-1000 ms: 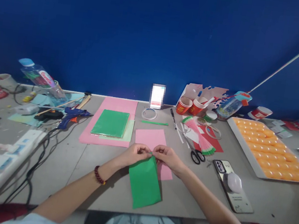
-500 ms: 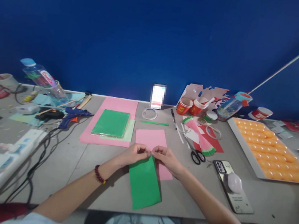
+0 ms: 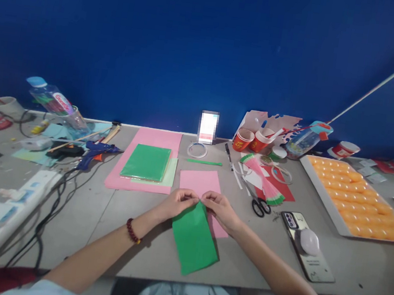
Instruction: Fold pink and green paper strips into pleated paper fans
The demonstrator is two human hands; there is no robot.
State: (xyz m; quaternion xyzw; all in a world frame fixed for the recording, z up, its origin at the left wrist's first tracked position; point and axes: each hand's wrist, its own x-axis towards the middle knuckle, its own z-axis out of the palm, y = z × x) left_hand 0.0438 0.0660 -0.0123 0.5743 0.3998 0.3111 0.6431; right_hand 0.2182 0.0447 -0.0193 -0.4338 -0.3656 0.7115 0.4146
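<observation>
- While pinched shut on the far edge, left hand grips the green paper.
- Swung since a moment ago: near end now skewed rightward, flat over the pink sheet, suggesting folding underway.
- Right hand likewise pinching, beside scissors.

Green paper sheet: rectangular, flat on tabletop near the front edge, slightly skewed, far end pinched, partly overlapping pink sheet.
</observation>
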